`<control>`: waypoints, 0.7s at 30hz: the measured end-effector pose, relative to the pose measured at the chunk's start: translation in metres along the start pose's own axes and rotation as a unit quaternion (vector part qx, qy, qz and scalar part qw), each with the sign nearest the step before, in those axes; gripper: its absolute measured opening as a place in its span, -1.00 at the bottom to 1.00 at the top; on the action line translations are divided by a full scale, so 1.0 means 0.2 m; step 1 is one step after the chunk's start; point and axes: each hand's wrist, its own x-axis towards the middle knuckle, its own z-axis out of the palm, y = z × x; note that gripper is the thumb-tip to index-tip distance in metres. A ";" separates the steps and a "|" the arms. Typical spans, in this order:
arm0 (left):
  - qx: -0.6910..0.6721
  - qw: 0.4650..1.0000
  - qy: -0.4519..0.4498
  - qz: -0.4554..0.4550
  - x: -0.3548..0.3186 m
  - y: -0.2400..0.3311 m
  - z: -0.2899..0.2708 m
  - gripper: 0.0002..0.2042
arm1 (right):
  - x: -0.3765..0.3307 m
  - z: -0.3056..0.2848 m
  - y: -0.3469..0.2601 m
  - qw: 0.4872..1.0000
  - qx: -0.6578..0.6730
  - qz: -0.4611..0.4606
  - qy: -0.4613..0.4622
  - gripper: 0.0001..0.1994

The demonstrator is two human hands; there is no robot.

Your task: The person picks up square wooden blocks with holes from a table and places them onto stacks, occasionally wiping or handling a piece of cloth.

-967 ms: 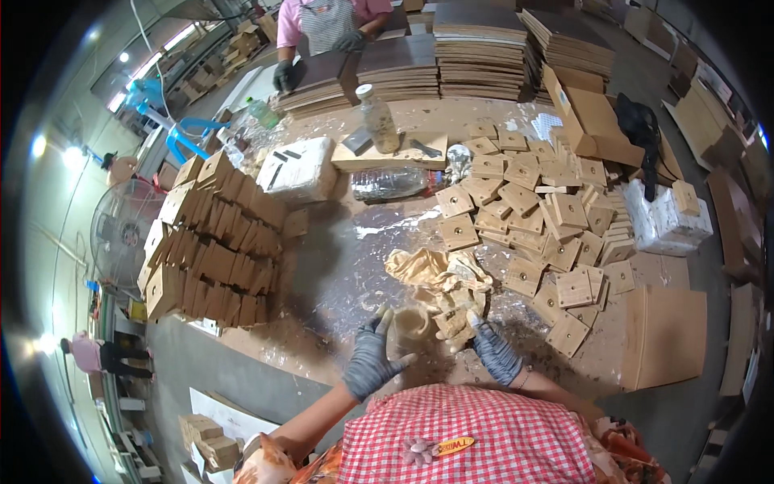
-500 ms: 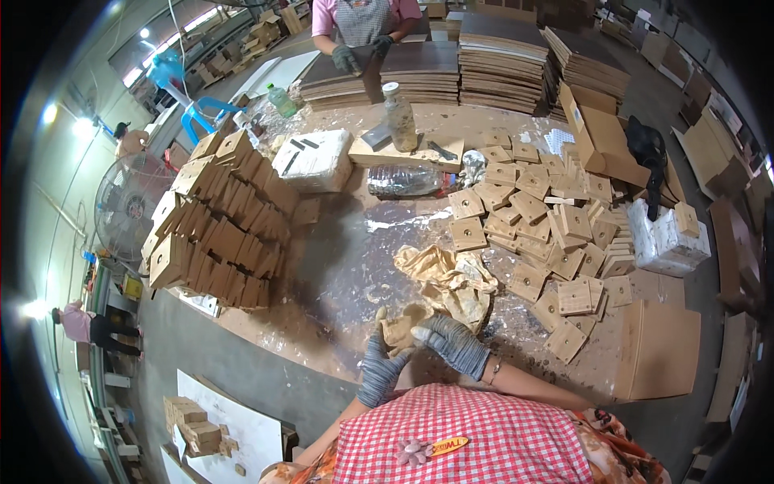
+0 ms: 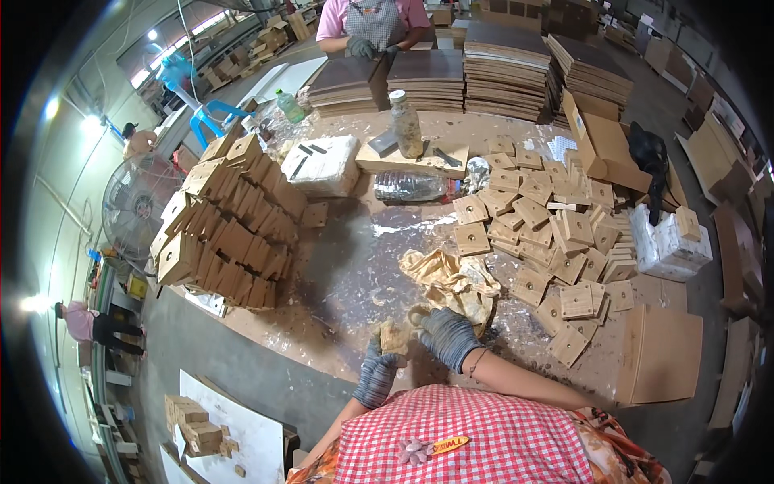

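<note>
**A:** What are the two hands doing?

**B:** Both wear grey knit gloves and meet at the near edge of the bench (image 3: 347, 266). The left hand (image 3: 376, 373) is curled around a small tan wooden block (image 3: 393, 335), gripping it from below. The right hand (image 3: 446, 336) lies just beside it, fingers bent over the block's right side and touching it; how firmly it grips I cannot tell.

**A:** What lies around them?

**B:** Right behind the right hand, touching it or nearly so, is a crumpled yellowish rag (image 3: 451, 278). Farther out to the right of that hand spreads a loose scatter of square wooden blocks (image 3: 556, 234), many with a hole in the middle. To the right of the right hand lies a flat cardboard sheet (image 3: 665, 355).

**A:** And on the left?

**B:** Well away from the left hand, up and to its left, stands a tall stacked pile of the same blocks (image 3: 226, 226). Straight ahead of both hands, far across the bench, are a clear plastic bottle lying on its side (image 3: 409, 187), an upright jar (image 3: 405, 125) on a board, and a white wrapped package (image 3: 326, 165).

**A:** Anyone else?

**B:** A person in a pink shirt and apron (image 3: 372, 22) stands at the far side, gloved hands on stacks of dark panels (image 3: 451, 77).
</note>
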 end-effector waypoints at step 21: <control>-0.208 0.975 -0.017 -0.074 0.04 0.07 0.18 -0.63 | -0.15 -0.10 -0.06 0.959 0.109 -0.203 0.163 -0.72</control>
